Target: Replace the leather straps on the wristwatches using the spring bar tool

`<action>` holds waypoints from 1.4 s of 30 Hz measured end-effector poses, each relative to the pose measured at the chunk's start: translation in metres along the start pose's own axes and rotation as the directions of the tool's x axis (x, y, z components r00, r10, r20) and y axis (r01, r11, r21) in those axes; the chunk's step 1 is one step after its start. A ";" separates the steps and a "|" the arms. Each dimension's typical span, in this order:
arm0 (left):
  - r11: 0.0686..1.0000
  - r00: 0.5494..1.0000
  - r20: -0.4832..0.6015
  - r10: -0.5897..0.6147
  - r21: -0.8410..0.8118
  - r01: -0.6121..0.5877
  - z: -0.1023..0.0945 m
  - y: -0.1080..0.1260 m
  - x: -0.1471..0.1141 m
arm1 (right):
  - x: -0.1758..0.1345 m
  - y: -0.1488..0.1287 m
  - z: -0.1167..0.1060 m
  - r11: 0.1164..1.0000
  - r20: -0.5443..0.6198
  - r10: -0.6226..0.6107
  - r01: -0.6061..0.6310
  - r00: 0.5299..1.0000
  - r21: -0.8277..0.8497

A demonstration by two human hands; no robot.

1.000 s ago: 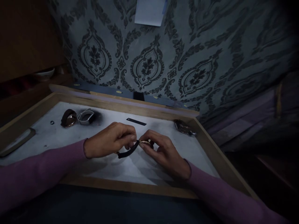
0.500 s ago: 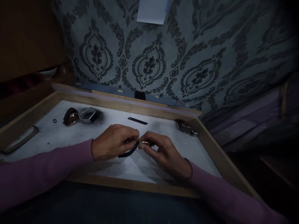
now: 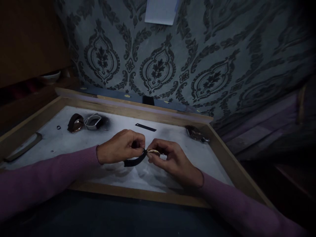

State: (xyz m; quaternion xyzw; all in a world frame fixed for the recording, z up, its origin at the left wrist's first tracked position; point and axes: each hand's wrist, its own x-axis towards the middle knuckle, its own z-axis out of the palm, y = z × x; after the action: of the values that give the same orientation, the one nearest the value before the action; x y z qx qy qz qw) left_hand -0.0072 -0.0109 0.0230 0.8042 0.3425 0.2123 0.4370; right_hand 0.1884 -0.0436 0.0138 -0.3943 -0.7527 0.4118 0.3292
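My left hand (image 3: 123, 146) pinches the end of a dark watch strap (image 3: 134, 162), whose free part curves down to the left. Between the thumb and fingers of my right hand (image 3: 170, 158) is a gold-coloured watch case (image 3: 154, 152), seen edge-on. The strap's end meets the case where my fingertips come together; whether they are joined there I cannot tell. Beyond my hands, a flat dark strip (image 3: 145, 127) with a small hole at one end lies on the white surface (image 3: 118, 125).
A wooden-rimmed tray (image 3: 128, 195) surrounds the work. At its back left lie a brown-strapped watch (image 3: 75, 123) and a grey-strapped watch (image 3: 93, 121). A small black ring (image 3: 58, 127) and a loose band (image 3: 26, 147) are further left. More watches (image 3: 196, 134) lie back right.
My left hand's fingers have shifted slightly and its grip has opened out a little, showing more of the strap. The watch case has tilted slightly in my right hand.
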 end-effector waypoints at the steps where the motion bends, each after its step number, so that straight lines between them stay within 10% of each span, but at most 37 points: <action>1: 1.000 1.000 0.017 0.006 -0.031 -0.005 0.000 0.000 0.000 | 0.001 -0.001 0.001 0.999 -0.001 0.032 -0.032 0.999 0.033; 16: 0.950 0.976 0.213 -0.052 -0.290 0.113 -0.009 0.004 0.000 | 0.008 0.009 -0.006 0.884 0.019 0.322 -0.308 0.947 0.351; 42: 0.867 0.967 0.204 -0.152 -0.442 0.230 -0.002 -0.005 0.005 | 0.014 0.012 -0.001 0.833 0.105 0.289 -0.304 0.951 0.463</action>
State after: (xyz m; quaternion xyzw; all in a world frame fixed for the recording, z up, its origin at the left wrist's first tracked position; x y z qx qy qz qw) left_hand -0.0072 -0.0041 0.0203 0.6535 0.3235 0.1772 0.6609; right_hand 0.1869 -0.0273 0.0065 -0.4074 -0.5638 0.6350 0.3360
